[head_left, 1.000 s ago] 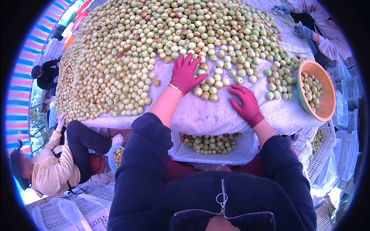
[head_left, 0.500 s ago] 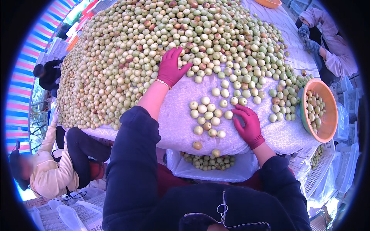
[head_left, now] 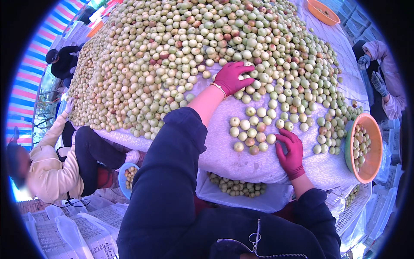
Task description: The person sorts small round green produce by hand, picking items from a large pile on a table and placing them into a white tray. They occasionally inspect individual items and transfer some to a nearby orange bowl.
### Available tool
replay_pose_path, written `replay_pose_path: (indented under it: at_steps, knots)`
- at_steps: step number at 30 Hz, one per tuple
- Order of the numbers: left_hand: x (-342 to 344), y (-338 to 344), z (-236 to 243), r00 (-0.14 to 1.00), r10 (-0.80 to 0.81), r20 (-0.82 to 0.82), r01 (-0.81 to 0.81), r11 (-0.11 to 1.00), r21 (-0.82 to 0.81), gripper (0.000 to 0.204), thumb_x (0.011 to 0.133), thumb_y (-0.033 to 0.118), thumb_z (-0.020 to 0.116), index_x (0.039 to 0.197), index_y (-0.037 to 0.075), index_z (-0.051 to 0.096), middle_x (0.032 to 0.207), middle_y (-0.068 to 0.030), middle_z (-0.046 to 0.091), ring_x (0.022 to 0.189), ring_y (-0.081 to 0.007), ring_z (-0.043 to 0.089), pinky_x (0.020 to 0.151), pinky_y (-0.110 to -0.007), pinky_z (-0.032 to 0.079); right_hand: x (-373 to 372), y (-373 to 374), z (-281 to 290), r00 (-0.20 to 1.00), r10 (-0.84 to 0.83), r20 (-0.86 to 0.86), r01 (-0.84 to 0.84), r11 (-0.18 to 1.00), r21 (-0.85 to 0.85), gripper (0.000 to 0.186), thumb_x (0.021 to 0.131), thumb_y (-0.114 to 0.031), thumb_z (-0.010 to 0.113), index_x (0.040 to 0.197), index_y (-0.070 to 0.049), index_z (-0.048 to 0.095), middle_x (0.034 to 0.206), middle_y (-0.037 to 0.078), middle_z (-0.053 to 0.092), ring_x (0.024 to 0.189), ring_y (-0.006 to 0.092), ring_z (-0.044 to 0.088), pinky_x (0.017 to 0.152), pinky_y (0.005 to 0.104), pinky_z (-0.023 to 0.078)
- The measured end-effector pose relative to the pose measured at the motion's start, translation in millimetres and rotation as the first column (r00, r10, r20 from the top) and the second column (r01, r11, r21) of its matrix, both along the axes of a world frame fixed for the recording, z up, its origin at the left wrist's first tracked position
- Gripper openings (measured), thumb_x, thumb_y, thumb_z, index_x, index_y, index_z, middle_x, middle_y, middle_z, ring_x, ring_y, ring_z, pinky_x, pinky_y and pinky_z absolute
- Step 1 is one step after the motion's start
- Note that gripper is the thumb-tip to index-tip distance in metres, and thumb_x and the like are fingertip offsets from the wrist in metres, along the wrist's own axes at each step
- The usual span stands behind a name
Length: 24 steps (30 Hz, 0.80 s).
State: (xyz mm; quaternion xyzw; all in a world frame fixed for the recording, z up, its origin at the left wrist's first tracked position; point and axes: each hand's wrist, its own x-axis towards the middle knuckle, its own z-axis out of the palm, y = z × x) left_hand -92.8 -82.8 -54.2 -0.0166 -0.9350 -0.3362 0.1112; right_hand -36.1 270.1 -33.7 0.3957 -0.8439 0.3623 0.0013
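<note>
- Fingers of the left hand (head_left: pixel 233 79), gloved in thin crimson material, are close together, thumb apart, touching the large heap of round, pale-green and reddish fruits (head_left: pixel 148 80).
- Right hand (head_left: pixel 291 156), also crimson-gloved, has thumb and fingers apart, just beside a small group of round fruits (head_left: pixel 261 127).
- Right of these fingers stands a round orange basin (head_left: pixel 375 159), containing fruits.

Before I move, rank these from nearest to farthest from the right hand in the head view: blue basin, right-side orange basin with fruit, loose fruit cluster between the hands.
1. Loose fruit cluster: just left of the right hand.
2. Orange basin: off to that hand's right.
3. Blue basin: far to the left, lower in view.
</note>
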Motion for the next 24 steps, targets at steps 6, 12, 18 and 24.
replay_pose_path:
  at_steps: [6,12,18,24]
  knots:
    - [58,48,19,0.945,-0.327,-0.009,0.32,0.929,-0.183,0.051,0.088,0.04,0.071,0.133,0.018,0.063,0.133,-0.0085,0.062,0.125,-0.0296,0.056,0.108,-0.043,0.043,0,2,-2,1.0,0.005,-0.005,-0.005,1.0,-0.006,0.031,0.08,-0.004,0.07,0.111,-0.009,0.07,0.122,0.013,0.066,0.115,0.0331,0.062,0.1,0.0429,0.046]
    - [58,-48,35,0.963,-0.007,-0.269,-0.03,0.99,-0.134,0.055,0.087,0.043,0.072,0.132,0.013,0.061,0.133,-0.0099,0.061,0.126,-0.03,0.054,0.108,-0.042,0.042,-2,2,-6,1.0,0.002,-0.007,-0.002,0.999,-0.032,0.028,0.079,-0.004,0.071,0.107,-0.01,0.071,0.118,0.014,0.068,0.111,0.0336,0.064,0.096,0.0432,0.05]
    - [68,-122,1,0.819,0.553,-0.154,-0.519,0.598,-0.611,0.071,0.08,0.061,0.071,0.137,0.021,0.058,0.144,-0.0101,0.051,0.132,-0.0336,0.049,0.11,-0.048,0.039,-3,0,-3,1.0,-0.001,-0.017,0.0,0.998,-0.059,0.025,0.077,-0.004,0.071,0.102,-0.009,0.072,0.113,0.015,0.069,0.104,0.0349,0.066,0.092,0.0434,0.052]
    - [88,-84,10,0.947,0.318,0.042,-0.289,0.902,-0.32,0.052,0.083,0.039,0.077,0.129,0.018,0.065,0.138,-0.0136,0.055,0.126,-0.0317,0.056,0.103,-0.042,0.048,-4,0,-4,1.0,-0.001,-0.026,0.0,0.998,-0.064,0.024,0.077,-0.004,0.071,0.101,-0.008,0.072,0.113,0.015,0.069,0.104,0.0348,0.066,0.091,0.0434,0.052]
